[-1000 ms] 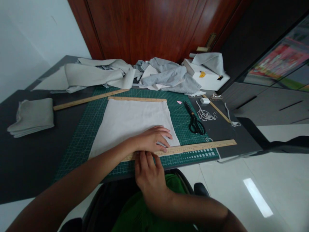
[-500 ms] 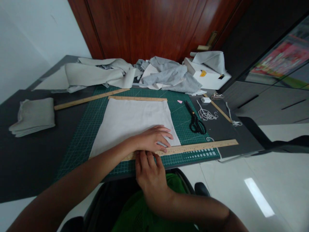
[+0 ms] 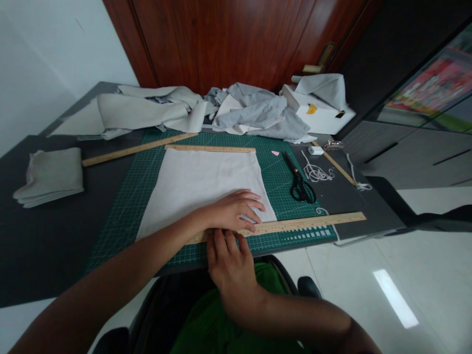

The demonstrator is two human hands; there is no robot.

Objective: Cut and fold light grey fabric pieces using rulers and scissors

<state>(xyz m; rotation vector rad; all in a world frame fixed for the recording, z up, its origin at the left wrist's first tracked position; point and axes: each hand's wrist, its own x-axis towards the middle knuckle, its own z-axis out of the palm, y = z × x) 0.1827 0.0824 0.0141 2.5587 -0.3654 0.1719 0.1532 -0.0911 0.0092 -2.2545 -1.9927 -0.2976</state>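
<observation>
A white piece of cloth (image 3: 206,179) lies flat on the green cutting mat (image 3: 121,206). My left hand (image 3: 236,210) presses on its near right part, fingers spread, the thumb down on a long wooden ruler (image 3: 313,222). This ruler lies along the cloth's near edge and reaches past the mat on the right. My right hand (image 3: 232,258) is at the ruler's near side, just below the left hand, with its fingers bent and close together. Whatever its fingertips pinch, if anything, is hidden. A shorter wooden ruler (image 3: 210,148) runs along the cloth's far edge.
Black scissors (image 3: 300,184), pink chalk (image 3: 275,153) and white cord (image 3: 317,172) lie to the right. Folded cloth (image 3: 55,172) and another wooden ruler (image 3: 140,149) are at left. Crumpled grey fabric (image 3: 258,110) and a white box (image 3: 317,113) line the back.
Both hands, the cloth and the rulers keep their places on the table. Only the camera view has shifted very slightly.
</observation>
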